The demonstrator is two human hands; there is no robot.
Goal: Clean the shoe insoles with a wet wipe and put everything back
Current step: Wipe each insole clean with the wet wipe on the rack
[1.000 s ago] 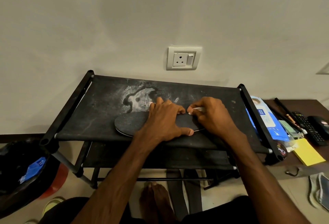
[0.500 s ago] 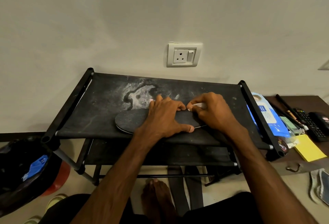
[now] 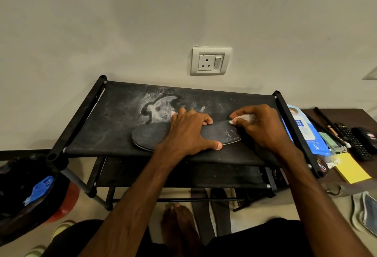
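A dark grey shoe insole (image 3: 151, 137) lies flat on the top shelf of a black fabric shoe rack (image 3: 114, 118), its long side running left to right. My left hand (image 3: 189, 134) presses on the insole's middle, fingers spread and thumb at its near edge. My right hand (image 3: 259, 128) pinches a crumpled white wet wipe (image 3: 243, 118) and holds it against the insole's right end, where a pale stitched pattern (image 3: 231, 135) shows. The blue wet wipe pack (image 3: 306, 132) lies to the right of the rack.
A dusty white stain (image 3: 159, 107) marks the shelf behind the insole. Right of the rack a brown table (image 3: 350, 116) carries pens, a remote (image 3: 353, 140) and a yellow notepad (image 3: 352, 168). A black bin bag (image 3: 24, 191) sits at the left; sandals (image 3: 210, 211) lie under the rack.
My right hand has slid the wipe to the right, from beside my left hand's fingers to the insole's right end, uncovering the stitched pattern. My left hand stays pressed on the insole.
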